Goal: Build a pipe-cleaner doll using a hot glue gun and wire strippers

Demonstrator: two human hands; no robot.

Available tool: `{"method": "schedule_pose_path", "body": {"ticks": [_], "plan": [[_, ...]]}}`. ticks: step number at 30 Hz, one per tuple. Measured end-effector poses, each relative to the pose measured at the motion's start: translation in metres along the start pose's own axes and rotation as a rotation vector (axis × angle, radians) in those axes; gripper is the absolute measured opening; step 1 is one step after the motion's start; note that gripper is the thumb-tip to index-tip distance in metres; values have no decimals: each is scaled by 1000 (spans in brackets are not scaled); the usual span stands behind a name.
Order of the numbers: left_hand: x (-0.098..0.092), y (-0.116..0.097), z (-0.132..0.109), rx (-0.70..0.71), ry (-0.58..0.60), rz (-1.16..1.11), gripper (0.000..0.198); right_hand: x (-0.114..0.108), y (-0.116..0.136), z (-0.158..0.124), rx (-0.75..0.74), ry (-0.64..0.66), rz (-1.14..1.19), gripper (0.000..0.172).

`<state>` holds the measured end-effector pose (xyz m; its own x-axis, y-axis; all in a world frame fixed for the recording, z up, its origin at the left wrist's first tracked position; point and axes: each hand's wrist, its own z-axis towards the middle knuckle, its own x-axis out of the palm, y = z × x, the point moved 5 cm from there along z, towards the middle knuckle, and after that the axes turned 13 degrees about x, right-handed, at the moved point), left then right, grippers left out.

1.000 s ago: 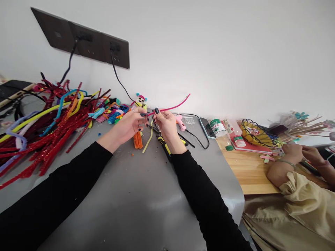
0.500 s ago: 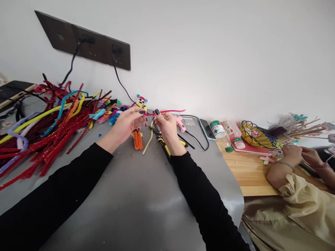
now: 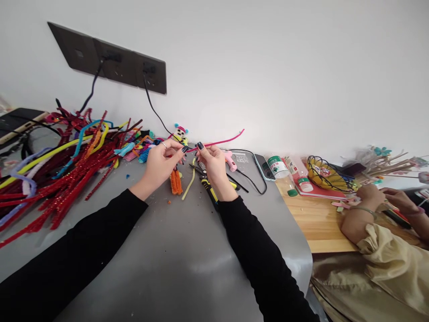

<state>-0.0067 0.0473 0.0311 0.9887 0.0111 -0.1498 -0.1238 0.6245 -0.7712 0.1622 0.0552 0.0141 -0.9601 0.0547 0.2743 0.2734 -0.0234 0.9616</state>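
Note:
A pink pipe cleaner runs between both hands above the grey table, its free end rising to the right. My left hand pinches its left end between thumb and fingers. Just beside it, my right hand grips the same strand with thumb and fingertips. Below my left hand stands an orange bundle of pipe cleaner, its top partly hidden by the fingers. A short pale yellow pipe cleaner lies between the hands. Pliers with yellow and black handles lie partly under my right wrist.
Many red and coloured pipe cleaners heap on the left. A pink glue gun, a phone and plastic bottles sit to the right. A co-worker's hands are over the wooden table.
The free end of the pink pipe cleaner has swung upward and a little right. My left hand's fingers have closed in further, and the hand has shifted slightly.

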Motion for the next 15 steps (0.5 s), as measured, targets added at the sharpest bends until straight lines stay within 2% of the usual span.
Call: {"method": "schedule_pose_path", "body": {"ticks": [7,15], "plan": [[1,-6,3,57,151,199,20,-3,8,-2,-121,-9,-148,43],[8,-6,4,30,384,266,27,4,9,-5,-153,45,-266,34]]}}
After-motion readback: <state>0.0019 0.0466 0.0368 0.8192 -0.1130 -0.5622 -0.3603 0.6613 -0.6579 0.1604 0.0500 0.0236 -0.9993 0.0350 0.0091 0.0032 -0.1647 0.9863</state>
